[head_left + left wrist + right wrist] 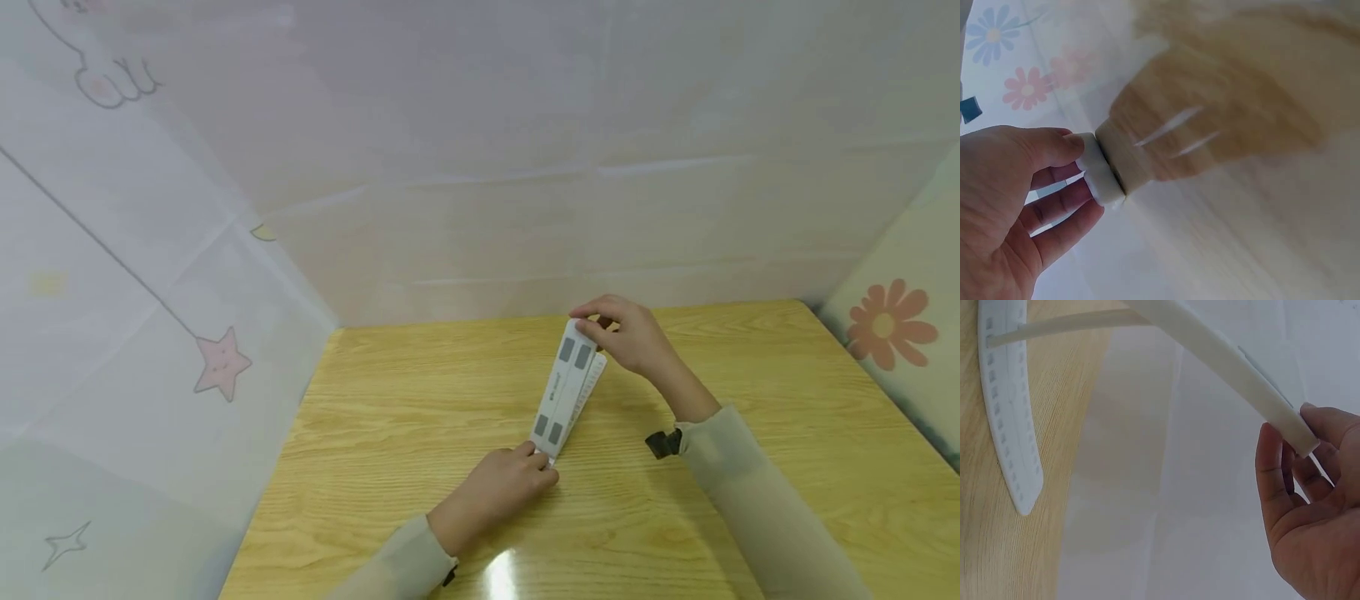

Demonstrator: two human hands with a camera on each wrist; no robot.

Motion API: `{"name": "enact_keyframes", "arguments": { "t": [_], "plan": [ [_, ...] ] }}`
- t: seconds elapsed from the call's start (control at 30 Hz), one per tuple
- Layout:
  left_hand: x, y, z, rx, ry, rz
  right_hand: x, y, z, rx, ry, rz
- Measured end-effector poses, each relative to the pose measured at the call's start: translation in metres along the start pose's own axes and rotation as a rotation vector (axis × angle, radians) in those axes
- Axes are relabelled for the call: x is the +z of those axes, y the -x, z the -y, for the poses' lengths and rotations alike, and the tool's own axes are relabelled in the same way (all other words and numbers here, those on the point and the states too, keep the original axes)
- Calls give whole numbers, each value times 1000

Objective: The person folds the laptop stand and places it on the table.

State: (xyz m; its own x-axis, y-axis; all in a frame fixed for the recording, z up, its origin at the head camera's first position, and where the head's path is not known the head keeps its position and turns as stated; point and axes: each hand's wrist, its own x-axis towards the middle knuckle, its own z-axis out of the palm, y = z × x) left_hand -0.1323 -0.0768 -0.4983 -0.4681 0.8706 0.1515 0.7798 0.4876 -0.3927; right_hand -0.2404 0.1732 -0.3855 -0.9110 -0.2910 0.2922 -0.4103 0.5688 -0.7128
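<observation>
The left hand [501, 487], nearest to me, pinches the low end of the long white board [564, 385], thumb and fingers curled tight on it. That hold is small, so the end could slip out and the board could flop onto the counter [390, 433]. The board slopes up and away from this hand. At its far end the right hand [628, 333] pinches the top edge. A thin white strip [1010, 419] with little holes hangs under the board and might catch.

Both arms wore loose, pale grey-beige sleeves [757, 500] reaching the wrists. A black strap [663, 443] sat at the right cuff. Hands were bare.
</observation>
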Motion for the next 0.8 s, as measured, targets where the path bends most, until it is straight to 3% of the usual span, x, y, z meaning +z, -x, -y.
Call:
{"name": "enact_keyframes", "arguments": {
  "t": [0.57,0.8],
  "plan": [
    [10,13,36,64,115,49,9,20,2,-91,121,-170],
    [14,18,50,35,167,59,19,32,3,-156,147,-246]
  ]
}}
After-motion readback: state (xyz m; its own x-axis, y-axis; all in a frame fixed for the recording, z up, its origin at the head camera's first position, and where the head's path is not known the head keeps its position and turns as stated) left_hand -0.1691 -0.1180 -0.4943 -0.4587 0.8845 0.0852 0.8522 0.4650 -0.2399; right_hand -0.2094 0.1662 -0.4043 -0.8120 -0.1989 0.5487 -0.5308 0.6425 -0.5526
